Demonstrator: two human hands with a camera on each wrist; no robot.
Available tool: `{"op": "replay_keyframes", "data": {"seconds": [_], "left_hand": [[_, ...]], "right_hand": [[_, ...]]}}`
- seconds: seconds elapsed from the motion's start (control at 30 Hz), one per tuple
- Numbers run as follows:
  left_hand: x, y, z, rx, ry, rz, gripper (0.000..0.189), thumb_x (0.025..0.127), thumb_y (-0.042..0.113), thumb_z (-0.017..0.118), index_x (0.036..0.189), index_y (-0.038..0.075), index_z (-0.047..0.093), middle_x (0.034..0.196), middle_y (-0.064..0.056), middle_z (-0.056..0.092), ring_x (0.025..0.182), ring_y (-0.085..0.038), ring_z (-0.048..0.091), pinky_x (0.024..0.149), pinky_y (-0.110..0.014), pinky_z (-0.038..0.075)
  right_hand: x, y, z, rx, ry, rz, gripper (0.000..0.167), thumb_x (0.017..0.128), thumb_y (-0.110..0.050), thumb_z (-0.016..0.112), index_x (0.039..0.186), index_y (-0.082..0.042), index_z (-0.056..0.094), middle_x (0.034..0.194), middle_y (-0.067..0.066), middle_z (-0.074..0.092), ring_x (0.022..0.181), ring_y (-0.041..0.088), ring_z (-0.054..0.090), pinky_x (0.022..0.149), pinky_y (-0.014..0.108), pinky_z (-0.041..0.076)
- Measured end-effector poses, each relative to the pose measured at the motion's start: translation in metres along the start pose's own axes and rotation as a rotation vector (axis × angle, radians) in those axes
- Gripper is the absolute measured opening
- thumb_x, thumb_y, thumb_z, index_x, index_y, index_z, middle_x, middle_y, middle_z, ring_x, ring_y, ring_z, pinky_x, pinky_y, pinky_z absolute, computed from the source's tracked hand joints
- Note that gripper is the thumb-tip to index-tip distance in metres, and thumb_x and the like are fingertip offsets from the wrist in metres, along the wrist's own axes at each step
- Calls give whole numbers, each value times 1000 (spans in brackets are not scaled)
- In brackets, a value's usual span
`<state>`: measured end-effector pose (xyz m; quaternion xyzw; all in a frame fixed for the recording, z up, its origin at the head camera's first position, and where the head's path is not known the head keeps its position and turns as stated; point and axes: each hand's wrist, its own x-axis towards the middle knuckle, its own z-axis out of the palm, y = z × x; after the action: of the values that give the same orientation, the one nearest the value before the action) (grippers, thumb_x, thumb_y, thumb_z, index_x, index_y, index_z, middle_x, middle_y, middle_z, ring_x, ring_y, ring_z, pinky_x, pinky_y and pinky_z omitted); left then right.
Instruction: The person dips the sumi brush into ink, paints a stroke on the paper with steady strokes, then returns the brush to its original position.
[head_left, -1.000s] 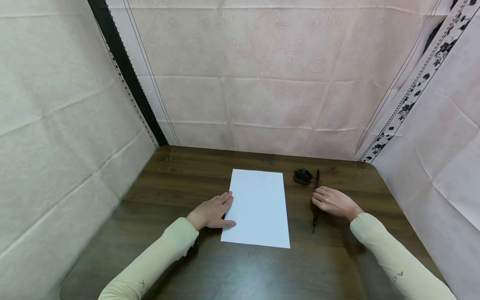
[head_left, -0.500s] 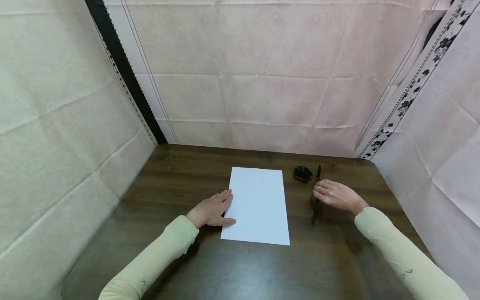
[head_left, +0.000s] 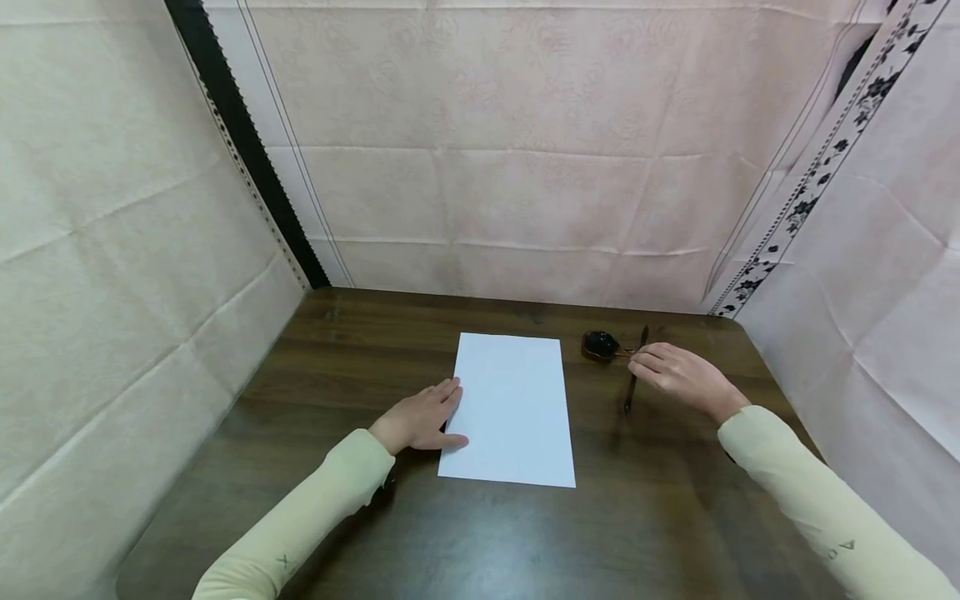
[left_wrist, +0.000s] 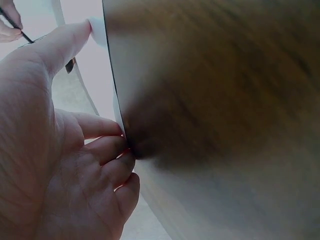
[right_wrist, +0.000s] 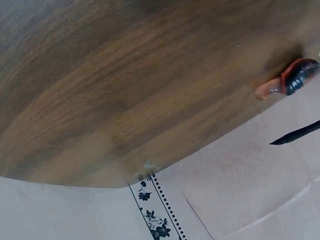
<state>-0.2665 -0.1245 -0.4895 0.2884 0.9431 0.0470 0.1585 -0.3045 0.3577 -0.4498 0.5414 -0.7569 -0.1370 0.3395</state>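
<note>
Your right hand [head_left: 681, 379] pinches the brush [head_left: 630, 395], now raised higher above the counter [head_left: 495, 537] than before; your left hand [head_left: 422, 417] stays outstretched on the paper [head_left: 517, 408]'s edge.

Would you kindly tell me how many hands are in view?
2: the left hand rests at the left edge of the white sheet; the right hand holds the slim dark brush.
</note>
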Motion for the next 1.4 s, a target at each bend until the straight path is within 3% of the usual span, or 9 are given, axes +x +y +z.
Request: {"op": "replay_keyframes", "data": {"seconds": [0.1, 0.17, 0.33, 0.47, 0.57, 0.7, 0.9, 1.13, 1.4], "left_hand": [[0, 0, 0, 1, 4, -1, 95, 101, 61, 60, 165, -1, 28, 177, -17, 22, 165, -31, 22, 133, -46, 27], [1, 0, 0, 5, 2, 0, 95, 101, 61, 60, 165, -1, 28, 177, -17, 21, 165, -31, 22, 133, -46, 26], [1, -1, 0, 16, 0, -1, 95, 101, 62, 59, 166, 0, 28, 177, -16, 21, 165, -30, 22, 133, -46, 26], [1, -1, 0, 20, -6, -9, 96, 100, 64, 59, 166, 1, 28, 177, -15, 21, 165, -30, 22, 133, -45, 26], [1, 0, 0, 15, -6, -5, 96, 100, 62, 60, 165, 0, 29, 177, -16, 22, 165, -31, 23, 133, -46, 27], [1, 0, -1, 12, -4, -1, 95, 100, 61, 61, 165, -1, 29, 176, -17, 23, 165, -31, 23, 133, -46, 27], [2, 0, 0, 14, -1, -3, 95, 100, 62, 60, 165, 0, 29, 177, -16, 22, 165, -31, 23, 133, -46, 27], [-1, 2, -2, 2, -2, 4, 95, 101, 61, 60, 165, -2, 28, 177, -18, 21, 165, -31, 22, 133, -46, 27], [-2, 2, -2, -4, 4, 7, 95, 102, 60, 60, 165, -3, 27, 176, -19, 21, 165, -32, 22, 133, -47, 26]], "right_hand": [[3, 0, -7, 39, 28, 77, 45, 113, 2, 27, 115, 4, 71, 109, 14, 75, 100, 30, 70, 86, 43, 61], [7, 1, -11, 75, 63, 135, 54, 118, -12, 20, 114, 4, 72, 108, 14, 76, 99, 30, 71, 85, 44, 61], [18, 5, -20, 143, 189, 247, 51, 117, -29, 37, 111, 4, 75, 103, 15, 77, 94, 32, 72, 81, 46, 61], [25, 10, -30, 171, 224, 331, 40, 115, -24, 46, 112, 3, 75, 104, 15, 77, 95, 32, 71, 82, 48, 60], [30, 15, -38, 201, 221, 418, 16, 103, -7, 67, 114, 2, 74, 106, 16, 77, 98, 33, 71, 84, 49, 59], [35, 21, -45, 219, 238, 545, 34, 81, 10, 82, 113, 0, 75, 107, 15, 78, 98, 32, 72, 82, 47, 60], [43, 28, -50, 214, 329, 711, 27, 83, 6, 84, 109, -1, 79, 102, 15, 80, 89, 32, 75, 75, 41, 59], [49, 35, -56, 327, 449, 910, 17, 89, 1, 81, 105, -3, 79, 100, 15, 81, 86, 33, 72, 88, 3, 42], [50, 40, -55, 363, 446, 1044, 14, 95, -7, 78, 107, -1, 78, 102, 18, 80, 90, 36, 74, 86, 0, 40]]}}
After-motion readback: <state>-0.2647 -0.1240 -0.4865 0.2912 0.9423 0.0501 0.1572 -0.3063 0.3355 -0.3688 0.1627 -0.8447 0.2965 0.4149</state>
